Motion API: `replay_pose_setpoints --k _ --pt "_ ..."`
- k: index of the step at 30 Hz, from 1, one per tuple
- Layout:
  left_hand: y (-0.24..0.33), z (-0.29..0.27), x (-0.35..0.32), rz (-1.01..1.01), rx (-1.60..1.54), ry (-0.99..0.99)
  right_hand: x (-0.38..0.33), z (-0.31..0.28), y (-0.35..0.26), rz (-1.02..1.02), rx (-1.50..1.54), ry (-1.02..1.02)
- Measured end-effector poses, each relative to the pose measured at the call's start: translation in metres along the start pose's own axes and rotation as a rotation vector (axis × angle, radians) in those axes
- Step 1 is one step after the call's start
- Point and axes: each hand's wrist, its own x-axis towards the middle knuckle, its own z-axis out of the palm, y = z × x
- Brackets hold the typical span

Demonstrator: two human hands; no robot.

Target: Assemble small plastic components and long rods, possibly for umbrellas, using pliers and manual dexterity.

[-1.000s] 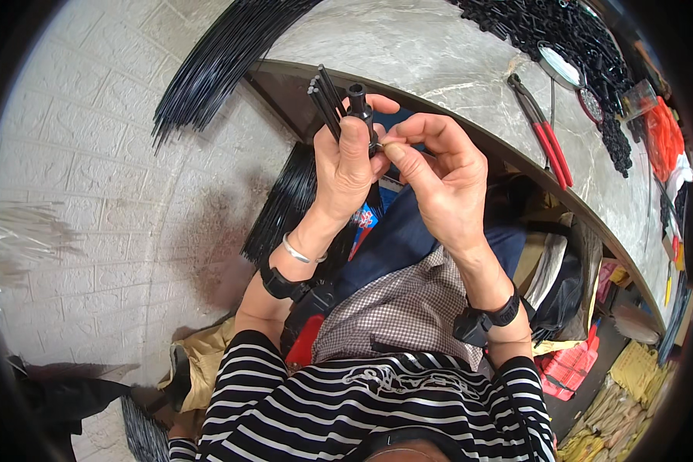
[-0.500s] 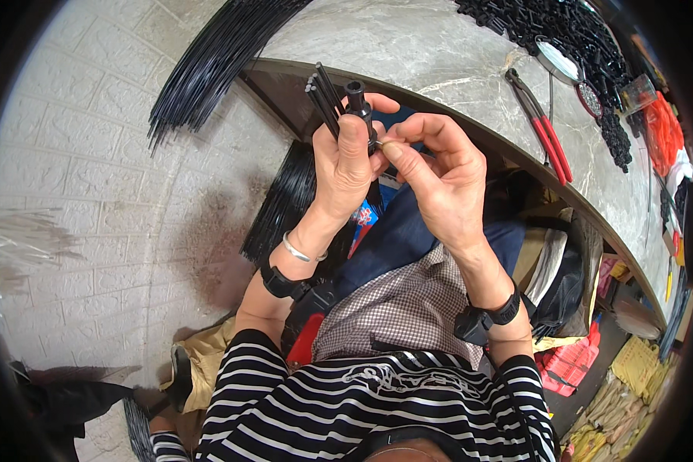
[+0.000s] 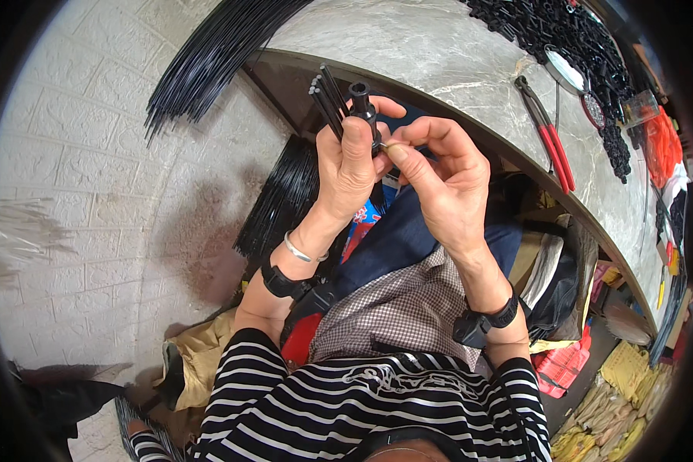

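L hand (image 3: pixel 354 165) clenched round a small bunch of thin black rods (image 3: pixel 325 98) plus a black tube-shaped fitting (image 3: pixel 361 101), both held upright above the lap, in front of the table (image 3: pixel 439 54) edge. Thumb pressed on the fitting's side. R hand (image 3: pixel 443 181) fingers mostly curled, thumb + index pinching something tiny at the fitting's lower side; too small to tell what, poss. a pin or rod tip. Hands touching at that spot.

To do the step well (judgement): L hand should keep bunch + fitting steady, no twisting; R hand pinch stays close to the tip so the small part lines up w/ the hole; feed straight, not angled.

Outward: black wristbands on both wrists, silver bangle (image 3: pixel 300 251) on L. Checked cloth (image 3: pixel 396 308) over lap, striped shirt. More black rods in bundles by the wall (image 3: pixel 215 54) and lower (image 3: pixel 285 196). On table: red-handled pliers (image 3: pixel 550 142), heap of black fittings (image 3: pixel 547 27).
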Motion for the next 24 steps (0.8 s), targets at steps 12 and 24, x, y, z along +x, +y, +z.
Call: replay_pose_setpoints --k 12,24 --pt "-0.005 -0.012 -0.003 0.014 -0.126 0.003 -0.001 0.013 0.011 -0.037 -0.067 0.027" --pt "-0.010 -0.028 -0.001 -0.049 -0.100 -0.032 0.008 0.024 0.023 -0.016 -0.084 0.040"
